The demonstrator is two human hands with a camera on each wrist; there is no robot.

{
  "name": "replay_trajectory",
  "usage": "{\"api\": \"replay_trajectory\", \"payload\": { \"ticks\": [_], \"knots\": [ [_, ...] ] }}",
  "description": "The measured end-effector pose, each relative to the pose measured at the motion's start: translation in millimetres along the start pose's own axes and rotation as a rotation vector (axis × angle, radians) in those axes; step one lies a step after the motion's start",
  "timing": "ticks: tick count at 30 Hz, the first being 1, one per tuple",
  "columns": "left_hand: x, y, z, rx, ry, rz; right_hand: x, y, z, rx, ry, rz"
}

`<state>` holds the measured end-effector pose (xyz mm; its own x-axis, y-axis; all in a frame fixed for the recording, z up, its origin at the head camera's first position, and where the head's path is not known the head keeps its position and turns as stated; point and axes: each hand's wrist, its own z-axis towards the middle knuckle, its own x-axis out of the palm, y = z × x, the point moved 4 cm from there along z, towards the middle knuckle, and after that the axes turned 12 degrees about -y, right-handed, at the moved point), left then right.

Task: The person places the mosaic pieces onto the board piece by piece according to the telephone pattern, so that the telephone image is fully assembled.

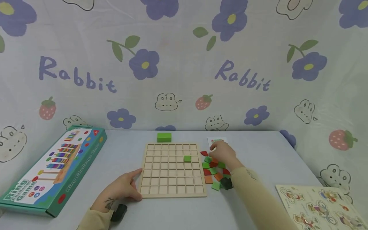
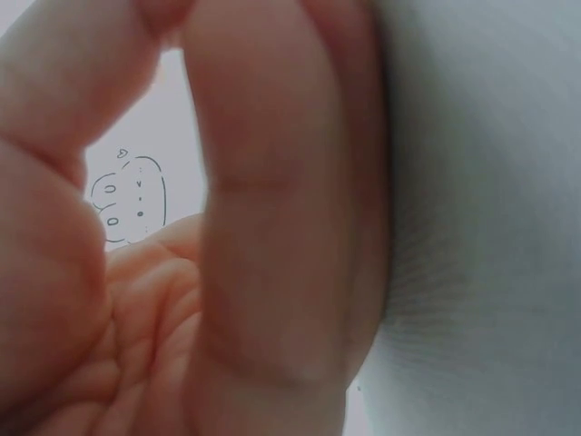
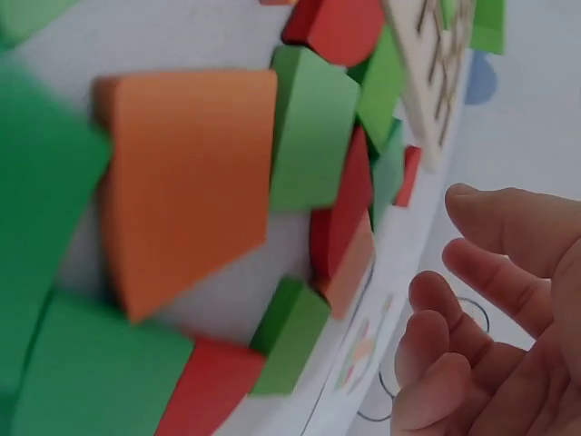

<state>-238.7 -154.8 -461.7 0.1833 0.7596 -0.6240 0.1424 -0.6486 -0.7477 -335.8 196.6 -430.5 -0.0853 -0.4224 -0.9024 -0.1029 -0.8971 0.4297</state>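
A square wooden grid board (image 1: 172,195) lies flat, with one green square tile (image 1: 187,158) in a cell toward its upper right. My left hand (image 1: 122,188) touches the board's left edge with a fingertip and the thumb, which are spread apart. Close up in the left wrist view, the fingers (image 2: 272,200) hide the board. Over the far end of a loose pile of green, red and orange blocks (image 3: 195,173), to the right of the board, hovers my right hand (image 1: 224,154). Its thumb and fingers are apart, and nothing shows between them in the right wrist view.
Behind the board stands a green block (image 1: 164,137). A small printed card (image 1: 212,140) lies beyond the right hand. To the left is a large green game box (image 1: 54,169); a picture puzzle board (image 1: 319,204) lies at the front right. A patterned curtain (image 1: 178,64) hangs behind the table.
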Motion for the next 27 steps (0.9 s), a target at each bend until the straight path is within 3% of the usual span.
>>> {"api": "replay_trajectory", "payload": {
  "ticks": [9,20,27],
  "knots": [
    [0.0,2.8,1.9,-0.007,0.006,-0.014,22.8,12.6,14.0,-0.031,0.018,-0.127],
    [0.3,4.4,3.1,-0.005,-0.002,-0.013,27.8,17.2,18.7,-0.002,0.015,-0.152],
    [0.0,3.1,2.4,-0.012,0.000,-0.023,28.0,17.7,18.7,-0.042,-0.026,-0.210]
  ]
}}
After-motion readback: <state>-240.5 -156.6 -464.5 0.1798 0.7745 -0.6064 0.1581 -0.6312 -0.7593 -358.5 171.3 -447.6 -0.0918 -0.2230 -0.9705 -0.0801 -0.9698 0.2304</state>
